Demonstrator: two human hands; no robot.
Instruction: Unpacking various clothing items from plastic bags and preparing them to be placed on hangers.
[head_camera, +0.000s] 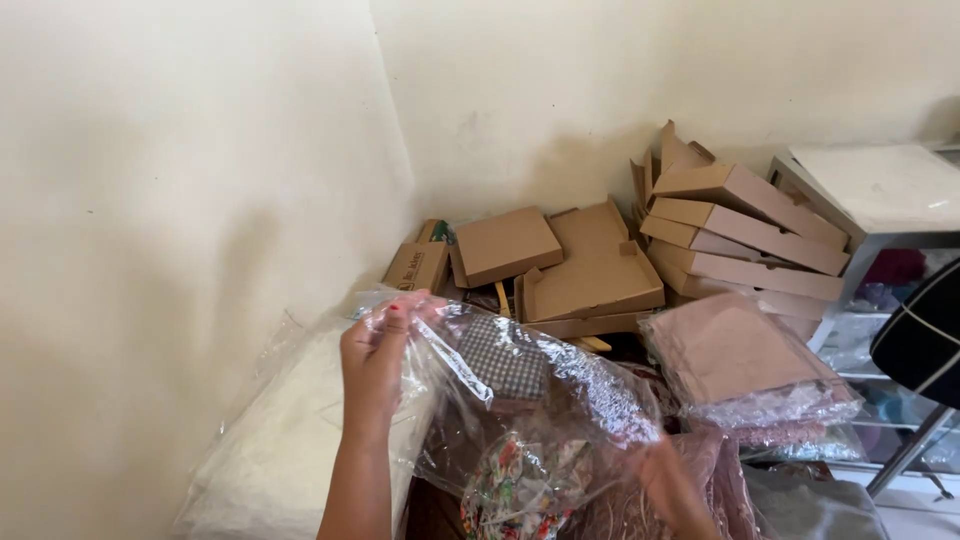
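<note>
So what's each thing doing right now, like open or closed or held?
Left hand: raised, pinching the top edge of the clear plastic bag.
Right hand: low, behind the bag's plastic, gripping it.
Clear plastic bag: held up, crinkled, mouth pulled open.
Checked fabric: folded, seen through the bag.
Floral fabric: bunched at the bag's bottom.
Cardboard boxes: mostly closed, stacked tilted; some nearby lie flat and open.
Pink packet: wrapped in plastic, lying flat.

Left hand (375, 365) pinches the top edge of a plastic bag (520, 400) w/ the right hand (675, 490) under its lower right, big bagged bundle (290, 440) to the left by the wall, wrapped fabric stack (745, 365) to the right, cardboard boxes (600, 270) piled behind in the corner.
</note>
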